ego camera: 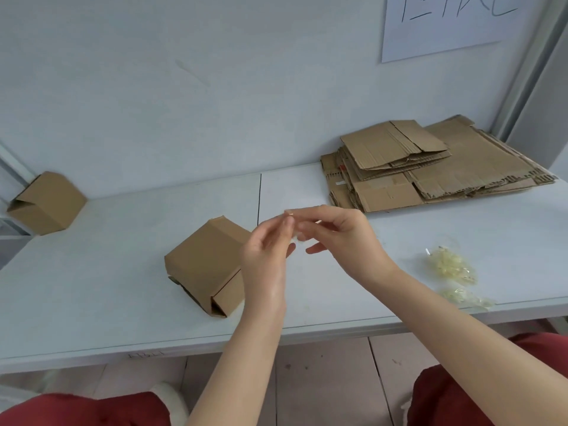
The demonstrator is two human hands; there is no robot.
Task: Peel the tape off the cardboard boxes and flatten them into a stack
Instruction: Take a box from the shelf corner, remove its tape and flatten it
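A small brown cardboard box (204, 265) lies on its side near the table's middle, its open end facing me. Just to its right, above the table, my left hand (267, 256) and my right hand (341, 238) meet and pinch a clear piece of tape (296, 230) between their fingertips. A second small box (46, 202) stands at the far left against the wall. A stack of flattened cardboard boxes (430, 167) lies at the back right.
Two wads of peeled clear tape (450, 269) lie on the white table (123, 302) at the front right. A paper sign (445, 23) hangs on the wall. My knees in red trousers show below the table's front edge.
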